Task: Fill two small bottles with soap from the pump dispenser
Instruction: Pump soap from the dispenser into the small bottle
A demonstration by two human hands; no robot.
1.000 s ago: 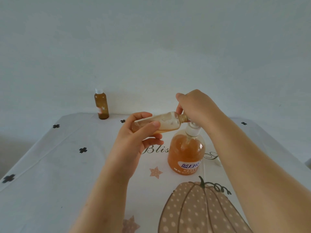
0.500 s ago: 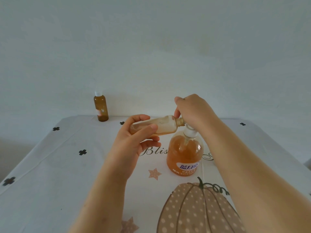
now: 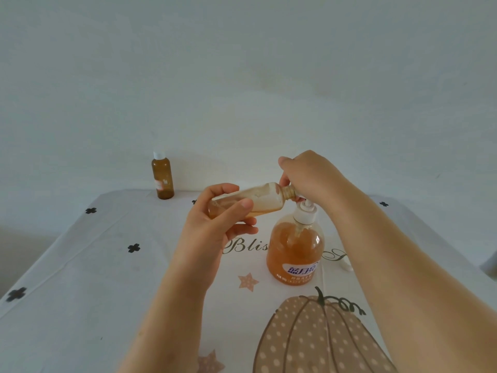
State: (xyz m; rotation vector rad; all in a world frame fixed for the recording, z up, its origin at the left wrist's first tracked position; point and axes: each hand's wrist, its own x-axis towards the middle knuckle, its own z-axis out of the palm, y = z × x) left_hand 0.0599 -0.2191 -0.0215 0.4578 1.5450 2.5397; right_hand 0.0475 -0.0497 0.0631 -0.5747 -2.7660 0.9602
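A small bottle (image 3: 246,201) is held nearly sideways by the left hand (image 3: 217,224), neck at the nozzle of the pump dispenser (image 3: 295,246) on the table (image 3: 80,265). The pump head is covered by the right hand (image 3: 309,176), curled shut. A capped second bottle (image 3: 162,176) stands far left.

The pump bottle (image 3: 295,251) holds orange soap under a white pump, with a blue-and-white label. The small bottle (image 3: 250,200) is clear with amber soap inside. The capped bottle (image 3: 162,175) is brown, white-topped. The worktop (image 3: 80,278) cloth is white with black crosses, tan stars and a dotted brown pumpkin.
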